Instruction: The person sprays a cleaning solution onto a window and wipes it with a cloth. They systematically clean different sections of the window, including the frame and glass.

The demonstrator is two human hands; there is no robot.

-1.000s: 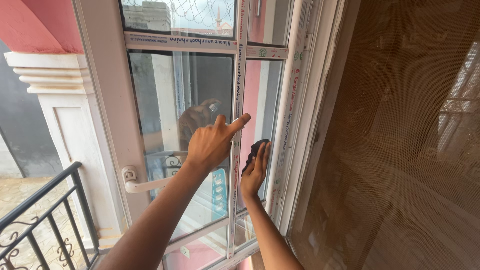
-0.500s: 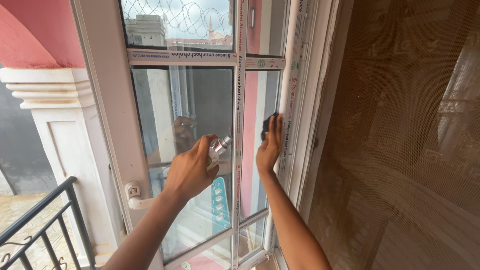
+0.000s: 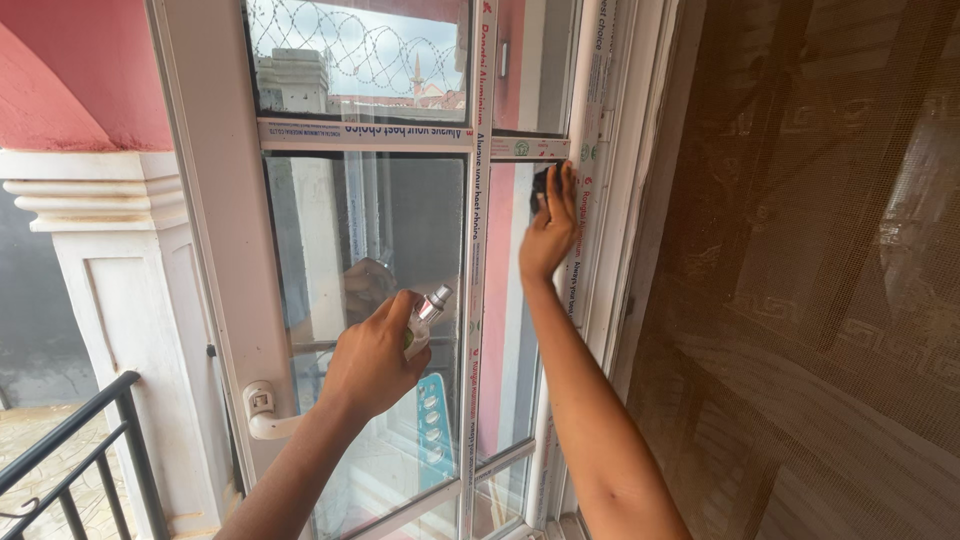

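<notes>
Right hand (image 3: 549, 232) (with dark cloth (image 3: 540, 187)) climbed the pane.

— Where did we look from?
— We had one head-worn camera, facing forward and slightly down at the glazed door (image 3: 370, 250) from arm's reach.
— Did we have a second view?
— No, just that.

Standing in daylight: white-framed glass door (image 3: 215, 250) with white lever handle (image 3: 262, 412), pink wall (image 3: 80, 70) and white pillar (image 3: 110, 290) behind, black railing (image 3: 80, 450) lower left, brown mesh screen (image 3: 820, 280) right.
</notes>
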